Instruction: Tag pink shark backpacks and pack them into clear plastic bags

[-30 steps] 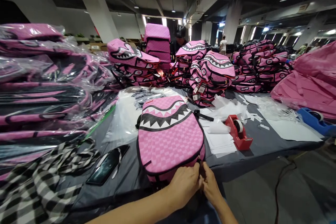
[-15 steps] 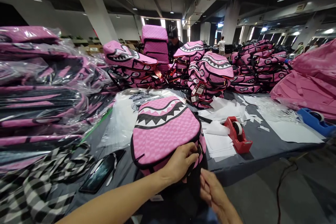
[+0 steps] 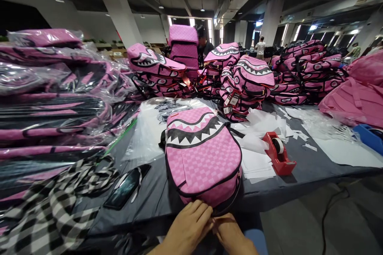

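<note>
A pink checkered backpack (image 3: pixel 206 159) with a black-and-white shark-tooth print lies on the grey-covered table, its near end at the front edge. My left hand (image 3: pixel 191 223) is closed against that near end, fingers curled at the black-trimmed lower edge. Beside it, almost touching, my right hand (image 3: pixel 229 231) is closed too, just below the same edge. Whatever the right fingers pinch is hidden behind the hands. Under the backpack's far side lie clear plastic bags (image 3: pixel 146 127).
Plastic-wrapped pink backpacks (image 3: pixel 54 115) are piled at left, above a checked cloth (image 3: pixel 56 199) and a phone (image 3: pixel 127 187). At right are paper sheets (image 3: pixel 257 165), a red tape dispenser (image 3: pixel 279 155) and a blue one (image 3: pixel 369 137). More backpacks (image 3: pixel 254 73) and a person (image 3: pixel 205 44) are behind.
The backpack has turned and its near end now shows more. My left hand has left its right side for the near edge; my right hand has come in beside it.
</note>
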`<act>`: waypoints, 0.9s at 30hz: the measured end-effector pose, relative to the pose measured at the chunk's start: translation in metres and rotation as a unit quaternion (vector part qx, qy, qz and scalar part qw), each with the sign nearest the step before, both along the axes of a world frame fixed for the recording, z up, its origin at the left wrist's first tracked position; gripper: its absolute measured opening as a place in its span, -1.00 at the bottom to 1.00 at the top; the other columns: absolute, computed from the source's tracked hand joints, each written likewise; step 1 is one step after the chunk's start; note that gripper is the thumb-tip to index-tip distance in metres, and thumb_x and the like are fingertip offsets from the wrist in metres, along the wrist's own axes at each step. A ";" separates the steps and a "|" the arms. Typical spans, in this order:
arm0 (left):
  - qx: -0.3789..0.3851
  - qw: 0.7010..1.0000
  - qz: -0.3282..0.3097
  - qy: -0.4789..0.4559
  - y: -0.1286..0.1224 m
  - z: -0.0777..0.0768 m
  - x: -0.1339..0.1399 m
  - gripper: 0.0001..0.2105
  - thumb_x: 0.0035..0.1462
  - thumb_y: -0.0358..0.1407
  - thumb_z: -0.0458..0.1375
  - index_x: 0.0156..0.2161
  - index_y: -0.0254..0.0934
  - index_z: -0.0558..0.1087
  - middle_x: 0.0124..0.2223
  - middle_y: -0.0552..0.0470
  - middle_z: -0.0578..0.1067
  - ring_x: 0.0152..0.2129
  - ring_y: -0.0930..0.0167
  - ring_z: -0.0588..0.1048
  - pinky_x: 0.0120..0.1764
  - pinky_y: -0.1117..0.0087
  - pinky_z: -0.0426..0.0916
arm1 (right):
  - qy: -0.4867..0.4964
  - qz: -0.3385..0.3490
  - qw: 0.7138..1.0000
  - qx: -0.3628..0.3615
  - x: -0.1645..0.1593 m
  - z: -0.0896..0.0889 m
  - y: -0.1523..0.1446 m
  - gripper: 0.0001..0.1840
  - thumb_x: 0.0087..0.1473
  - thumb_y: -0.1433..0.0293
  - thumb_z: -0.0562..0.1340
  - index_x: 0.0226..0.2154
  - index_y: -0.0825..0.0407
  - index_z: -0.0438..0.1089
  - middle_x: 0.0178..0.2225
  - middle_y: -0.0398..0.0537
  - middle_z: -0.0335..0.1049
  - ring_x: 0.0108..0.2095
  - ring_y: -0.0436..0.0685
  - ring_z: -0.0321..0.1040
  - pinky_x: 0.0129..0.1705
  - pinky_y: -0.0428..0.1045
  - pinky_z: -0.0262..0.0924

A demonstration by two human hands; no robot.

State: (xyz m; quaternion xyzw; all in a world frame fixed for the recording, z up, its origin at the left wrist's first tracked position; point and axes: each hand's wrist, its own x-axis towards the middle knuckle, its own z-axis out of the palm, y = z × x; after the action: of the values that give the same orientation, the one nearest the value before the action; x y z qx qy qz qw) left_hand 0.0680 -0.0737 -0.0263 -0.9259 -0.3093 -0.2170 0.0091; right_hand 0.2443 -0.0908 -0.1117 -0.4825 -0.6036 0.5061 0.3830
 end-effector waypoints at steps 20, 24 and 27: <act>0.100 0.993 0.054 0.013 0.003 0.003 -0.060 -0.79 0.38 -0.22 0.01 -0.04 -0.18 0.44 -0.39 0.11 0.52 -0.44 0.36 0.46 -0.25 0.31 0.25 | 0.151 -0.138 0.967 -0.152 -0.003 0.040 0.021 -0.26 -0.12 -0.32 0.21 -0.62 0.06 0.29 -0.73 -0.11 0.28 -0.75 -0.09 0.12 -0.71 -0.17 -0.19; 0.148 0.983 0.084 0.063 -0.003 0.004 -0.056 -0.60 0.27 -0.08 0.13 0.14 -0.20 0.38 -0.51 0.14 0.46 -0.56 0.35 0.43 -0.28 0.27 0.27 | -0.033 -0.202 0.976 -0.079 0.036 0.043 0.048 -0.15 -0.01 -0.40 -0.05 -0.51 0.06 0.34 -0.64 -0.04 0.36 -0.71 0.04 0.25 -0.71 -0.10 -0.02; 0.115 0.990 0.057 0.061 -0.004 -0.010 -0.049 -0.54 0.16 -0.07 0.23 0.11 -0.19 0.38 -0.40 0.10 0.55 -0.46 0.32 0.53 -0.18 0.26 0.33 | -0.283 -0.250 0.924 0.063 0.097 0.066 0.083 -0.26 0.27 -0.12 -0.20 -0.27 0.08 0.41 -0.40 0.07 0.50 -0.42 0.17 0.48 -0.43 0.01 0.34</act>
State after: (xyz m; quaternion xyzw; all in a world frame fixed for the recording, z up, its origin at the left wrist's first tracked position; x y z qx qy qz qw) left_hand 0.0191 -0.0780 -0.0365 -0.9109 -0.3338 -0.1935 0.1463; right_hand 0.3408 -0.0082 -0.0460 -0.7157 -0.5773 0.1976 0.3398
